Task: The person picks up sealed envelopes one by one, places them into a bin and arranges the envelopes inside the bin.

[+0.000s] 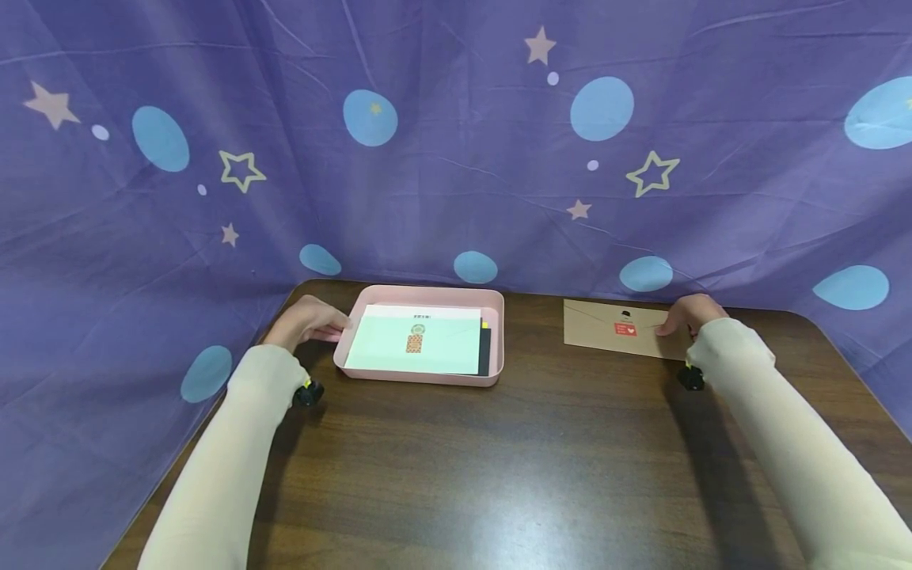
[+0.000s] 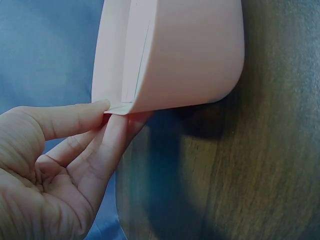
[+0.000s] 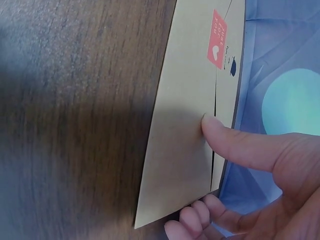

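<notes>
A dark brown wooden table (image 1: 499, 459) is seen nearest, and two arms in cream sleeves are stretched over it. On the left side, a shallow pink plastic tray (image 1: 420, 372) is placed on the table. The edge of this tray is pinched by the left hand (image 1: 306, 321): the thumb (image 2: 70, 117) is laid on the rim and the fingers (image 2: 107, 145) are curled under it. Inside the tray, a pale green paper sheet with a small orange print (image 1: 416, 344) is laid on top of a white sheet and a black one.

On the right side, a brown kraft paper envelope with a red heart sticker (image 1: 616, 328) is lying flat near the far table edge. It is held by the right hand (image 1: 687, 313), with the thumb (image 3: 235, 145) pressed on its top face and the fingers (image 3: 192, 222) curled under its corner.

Behind the table, a purple cloth with blue dots and stars (image 1: 456, 142) is hung.
</notes>
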`<control>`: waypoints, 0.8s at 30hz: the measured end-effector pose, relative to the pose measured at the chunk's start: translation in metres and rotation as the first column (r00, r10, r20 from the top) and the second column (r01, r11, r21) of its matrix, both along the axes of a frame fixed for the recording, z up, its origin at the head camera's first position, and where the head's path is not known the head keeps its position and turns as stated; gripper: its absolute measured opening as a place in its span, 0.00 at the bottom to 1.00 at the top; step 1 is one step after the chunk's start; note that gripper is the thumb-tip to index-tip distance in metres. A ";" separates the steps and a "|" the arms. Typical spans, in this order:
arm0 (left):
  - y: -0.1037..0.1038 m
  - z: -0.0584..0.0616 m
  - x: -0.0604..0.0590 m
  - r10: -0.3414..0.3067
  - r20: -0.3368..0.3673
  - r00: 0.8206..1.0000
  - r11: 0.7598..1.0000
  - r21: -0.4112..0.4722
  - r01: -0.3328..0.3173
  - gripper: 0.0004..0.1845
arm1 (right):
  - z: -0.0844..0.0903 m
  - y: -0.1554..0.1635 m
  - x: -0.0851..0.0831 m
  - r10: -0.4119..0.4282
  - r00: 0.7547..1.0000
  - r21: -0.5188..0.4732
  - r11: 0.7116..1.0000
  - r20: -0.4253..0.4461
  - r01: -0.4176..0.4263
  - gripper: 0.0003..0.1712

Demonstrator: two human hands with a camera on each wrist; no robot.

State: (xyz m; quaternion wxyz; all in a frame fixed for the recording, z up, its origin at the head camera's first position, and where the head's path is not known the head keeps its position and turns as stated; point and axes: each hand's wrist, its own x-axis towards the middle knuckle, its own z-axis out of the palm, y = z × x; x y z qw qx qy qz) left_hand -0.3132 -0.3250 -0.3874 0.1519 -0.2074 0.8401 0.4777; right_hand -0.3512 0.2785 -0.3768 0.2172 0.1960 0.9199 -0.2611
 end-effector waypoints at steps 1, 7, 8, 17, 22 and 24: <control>0.000 0.000 0.000 -0.003 -0.001 1.000 1.000 0.003 0.003 0.07 | 0.000 0.000 0.000 -0.006 1.000 -0.007 1.000 0.001 0.006 0.50; 0.001 0.001 0.001 -0.010 -0.009 1.000 1.000 0.007 0.010 0.05 | -0.011 0.005 -0.012 0.022 0.998 0.007 1.000 0.058 -0.023 0.49; 0.001 0.001 0.001 -0.013 -0.009 1.000 1.000 0.007 0.013 0.05 | -0.014 0.007 -0.015 0.027 0.997 0.004 1.000 0.074 -0.027 0.49; 0.002 0.002 0.001 -0.007 -0.010 1.000 1.000 -0.006 0.007 0.06 | -0.029 0.021 -0.035 0.026 0.990 -0.023 0.999 0.139 -0.023 0.52; 0.002 0.002 0.001 -0.008 -0.006 1.000 1.000 -0.011 0.008 0.09 | -0.022 0.016 -0.028 0.019 0.990 -0.013 1.000 0.138 -0.017 0.50; 0.002 0.002 0.001 -0.006 -0.003 1.000 1.000 -0.012 0.006 0.11 | -0.021 0.014 -0.026 0.012 0.991 -0.014 1.000 0.131 -0.010 0.50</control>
